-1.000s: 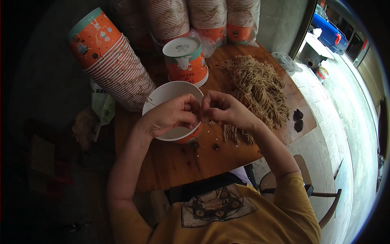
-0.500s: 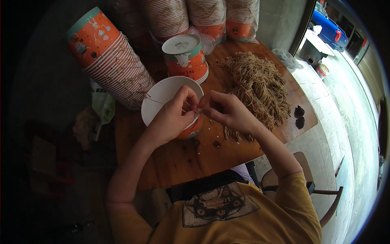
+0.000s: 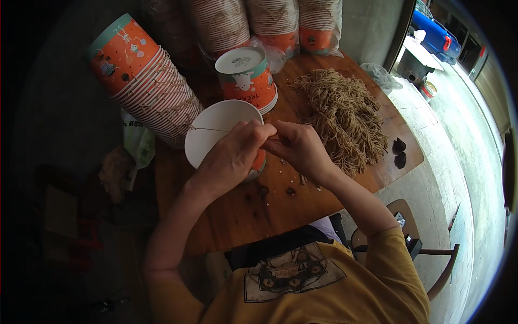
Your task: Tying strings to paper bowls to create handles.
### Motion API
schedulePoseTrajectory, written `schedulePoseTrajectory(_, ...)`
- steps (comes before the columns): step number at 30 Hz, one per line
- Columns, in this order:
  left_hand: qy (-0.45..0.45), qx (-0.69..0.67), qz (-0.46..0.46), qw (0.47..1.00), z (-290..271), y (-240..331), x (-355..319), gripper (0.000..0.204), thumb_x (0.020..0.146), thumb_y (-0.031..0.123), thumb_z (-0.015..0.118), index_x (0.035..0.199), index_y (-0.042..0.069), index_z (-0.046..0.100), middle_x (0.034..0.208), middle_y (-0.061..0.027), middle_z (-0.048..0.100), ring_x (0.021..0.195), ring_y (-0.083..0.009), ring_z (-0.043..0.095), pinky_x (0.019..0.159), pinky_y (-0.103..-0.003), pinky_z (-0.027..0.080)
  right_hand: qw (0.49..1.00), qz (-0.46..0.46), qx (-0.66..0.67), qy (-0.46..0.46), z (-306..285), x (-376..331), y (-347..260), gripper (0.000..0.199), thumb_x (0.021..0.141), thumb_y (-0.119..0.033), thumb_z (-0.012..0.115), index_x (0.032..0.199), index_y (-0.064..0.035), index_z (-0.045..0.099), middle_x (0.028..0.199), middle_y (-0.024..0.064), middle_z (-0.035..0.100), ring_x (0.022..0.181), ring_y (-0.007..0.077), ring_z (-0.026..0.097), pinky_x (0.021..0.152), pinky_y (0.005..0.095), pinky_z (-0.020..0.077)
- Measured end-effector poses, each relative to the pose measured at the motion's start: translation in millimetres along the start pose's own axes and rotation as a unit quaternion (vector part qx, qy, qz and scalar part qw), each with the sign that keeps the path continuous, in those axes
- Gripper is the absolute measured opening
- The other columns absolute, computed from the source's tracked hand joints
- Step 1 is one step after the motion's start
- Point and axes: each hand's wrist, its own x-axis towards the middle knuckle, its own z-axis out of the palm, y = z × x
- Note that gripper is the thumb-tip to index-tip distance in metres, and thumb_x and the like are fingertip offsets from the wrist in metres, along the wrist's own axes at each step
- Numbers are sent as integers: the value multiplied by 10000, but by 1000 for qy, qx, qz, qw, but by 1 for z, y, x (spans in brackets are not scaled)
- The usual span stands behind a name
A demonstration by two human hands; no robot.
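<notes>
A white-lined paper bucket [image 3: 216,121] with an orange outside stands mouth-up on the table, tilted toward me. From its left rim a thin brown string [image 3: 210,129] runs taut across the mouth to my hands. My left hand [image 3: 232,154] is closed in a pinch on the string at the bucket's right rim. Touching it at the fingertips, my right hand [image 3: 302,148] is also pinched shut; its bit of string is mostly hidden by the fingers. To the right of that hand lies a large heap of brown strings [image 3: 345,119].
A tall leaning stack of orange buckets [image 3: 151,81] is at the left. Behind the bucket stands an upside-down bucket [image 3: 245,75]. Bagged bucket stacks [image 3: 272,27] line the back. Two dark pieces [image 3: 399,153] lie near the table's [image 3: 232,221] right edge. A chair [image 3: 399,216] is lower right.
Both hands have drawn closer together at the rim, and the left hand has turned so its back shows more. The bucket has shifted slightly left.
</notes>
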Motion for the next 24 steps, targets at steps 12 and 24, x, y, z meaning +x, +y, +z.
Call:
schedulePoseTrajectory(12,-11,-79,70,994,15,-7,10,359,828,-33,547,1143,87,423,962,-115,529,888,-320,579,749,-397,489,1000,18,-4,-17,-20,-18,6,153,796,-131,672,852,-22,581,635,83,543,544,173,521,546,305,441)
schedulePoseTrajectory(24,65,-170,-253,950,10,30,-5,240,836,-31,567,1071,12,545,874,-103,551,743,-205,588,664,-325,488,997,62,40,10,-8,-23,9,114,801,-105,661,833,-32,579,636,41,543,562,120,507,543,279,432)
